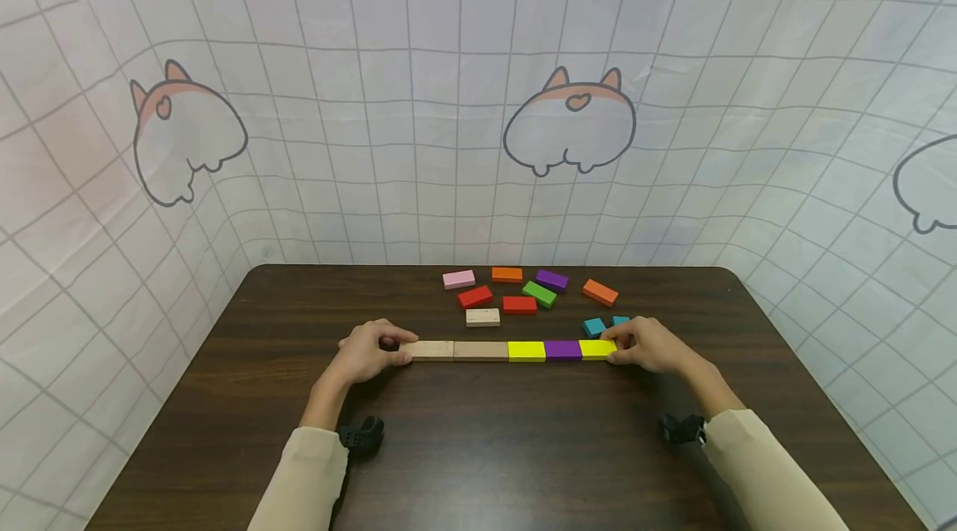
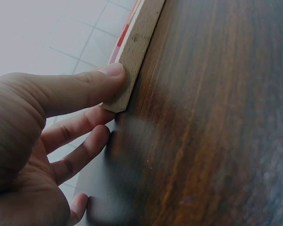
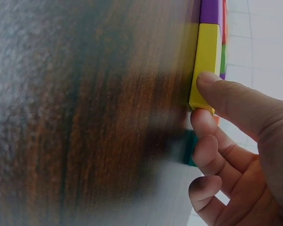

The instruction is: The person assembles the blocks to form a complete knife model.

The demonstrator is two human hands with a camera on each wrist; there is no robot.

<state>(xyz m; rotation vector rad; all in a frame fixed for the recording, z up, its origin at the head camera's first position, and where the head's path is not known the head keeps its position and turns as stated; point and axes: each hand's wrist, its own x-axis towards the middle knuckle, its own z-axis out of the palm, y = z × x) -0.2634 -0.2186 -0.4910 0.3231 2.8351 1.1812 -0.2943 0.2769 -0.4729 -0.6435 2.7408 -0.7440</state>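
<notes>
A straight row of blocks lies across the table, end to end. From the left it runs plain wooden block, second wooden block, yellow block, purple block and another yellow block. My left hand pinches the outer wooden block at the row's left end, thumb on its near side in the left wrist view. At the other end, my right hand pinches the last yellow block between thumb and fingers. Two blue blocks lie just behind that end, one partly hidden by the right hand.
Behind the row lie scattered loose blocks: pink, two orange, purple, green, two red and cream. Dark wooden table extends in front. A grid-patterned cloth hangs around its back and sides.
</notes>
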